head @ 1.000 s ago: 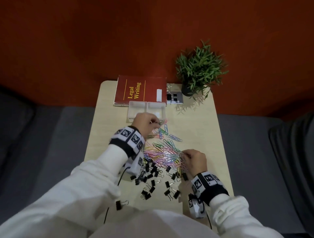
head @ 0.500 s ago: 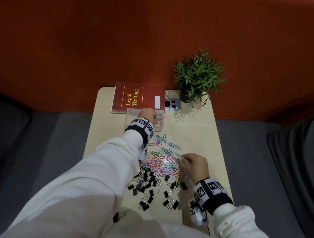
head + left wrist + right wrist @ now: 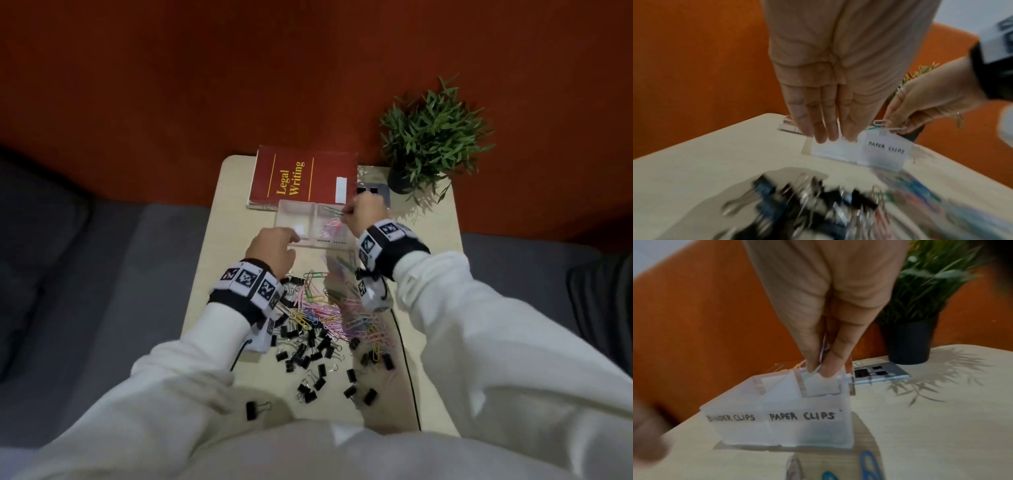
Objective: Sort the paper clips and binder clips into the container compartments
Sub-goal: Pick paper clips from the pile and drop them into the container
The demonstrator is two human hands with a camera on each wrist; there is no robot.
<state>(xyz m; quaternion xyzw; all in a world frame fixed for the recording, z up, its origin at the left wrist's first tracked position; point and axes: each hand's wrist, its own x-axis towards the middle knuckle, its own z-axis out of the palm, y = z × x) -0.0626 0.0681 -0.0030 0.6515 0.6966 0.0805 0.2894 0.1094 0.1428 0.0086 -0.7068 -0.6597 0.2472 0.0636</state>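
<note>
A clear two-part container stands at the back of the table, its walls labelled BINDER CLIPS and PAPER CLIPS. Pink paper clips lie in its right compartment. My right hand hovers over that compartment and pinches a few paper clips between thumb and fingertips. My left hand holds nothing; its straight fingers reach the near edge of the left compartment. A pile of coloured paper clips and black binder clips covers the table's middle.
A red book lies right behind the container, with a grey plate and a potted plant to its right. One binder clip sits near the front edge. A black cable runs along the right. Grey cushions flank the table.
My right hand left the pile and carried paper clips up to the right compartment. My left hand, which had reached into the container with a clip, drew back to its near left edge.
</note>
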